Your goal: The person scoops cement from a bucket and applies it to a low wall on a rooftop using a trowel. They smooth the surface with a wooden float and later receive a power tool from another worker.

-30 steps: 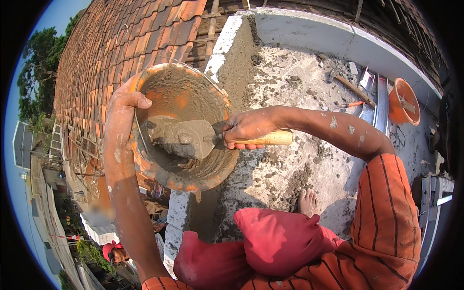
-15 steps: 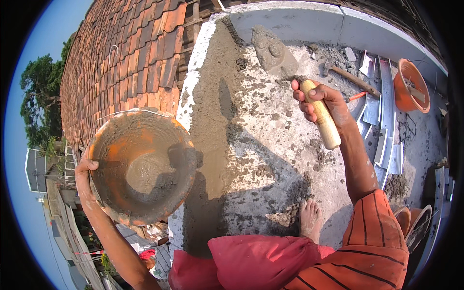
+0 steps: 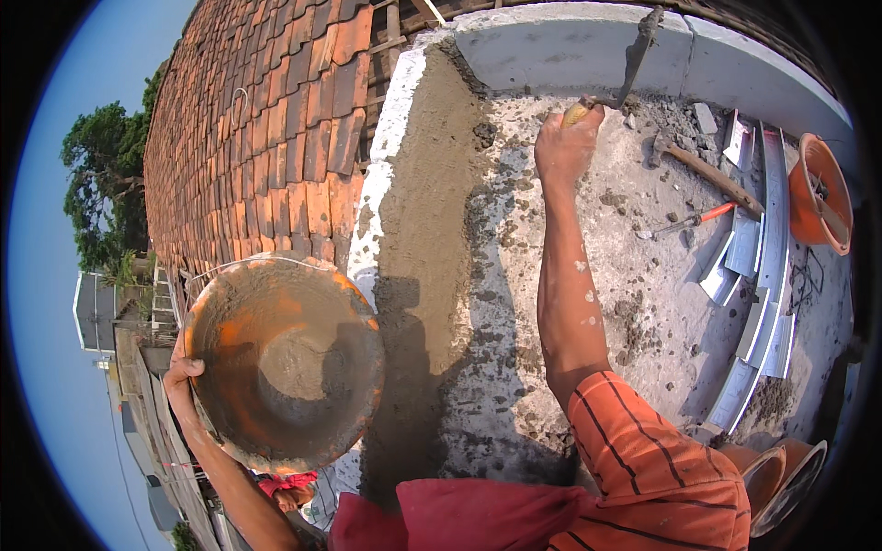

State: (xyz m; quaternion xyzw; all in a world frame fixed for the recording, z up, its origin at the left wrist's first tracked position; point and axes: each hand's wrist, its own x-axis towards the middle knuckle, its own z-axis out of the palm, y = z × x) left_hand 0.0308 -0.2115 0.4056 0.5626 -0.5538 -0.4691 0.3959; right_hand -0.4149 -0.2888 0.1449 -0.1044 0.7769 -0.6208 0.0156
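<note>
Trowel and basin of mortar held beside a freshly coated rooftop wall edge

A long band of wet mortar point(image 3: 427, 184) is seen laid between a white wall edge point(image 3: 372, 216) and a pale, spattered floor point(image 3: 514, 285). As far as can be judged, the spreading is well advanced: the band is covered along most of its visible length, smooth in places and grainy in others. The nearer stretch is in shadow, so its finish cannot be told. The grey block wall point(image 3: 570, 50) at the far end is left mostly bare. Some mortar is pooled in the bottom of a round orange basin point(image 3: 239, 335), its walls smeared grey.

The basin is held at the left, beside the wall edge, by the left hand point(image 3: 184, 365); the thumb is hooked over the rim and the other fingers are hidden. A trowel point(image 3: 637, 57) is gripped by the right hand point(image 3: 565, 147), fingers closed around its wooden handle, near the block wall. Its metal blade is seen almost edge-on, so any load cannot be judged.

Rough, curved clay tiles point(image 3: 266, 119) are ranged beyond the wall edge. A wooden-handled hammer point(image 3: 703, 170) and shiny metal strips point(image 3: 776, 211) are lying on the floor.
</note>
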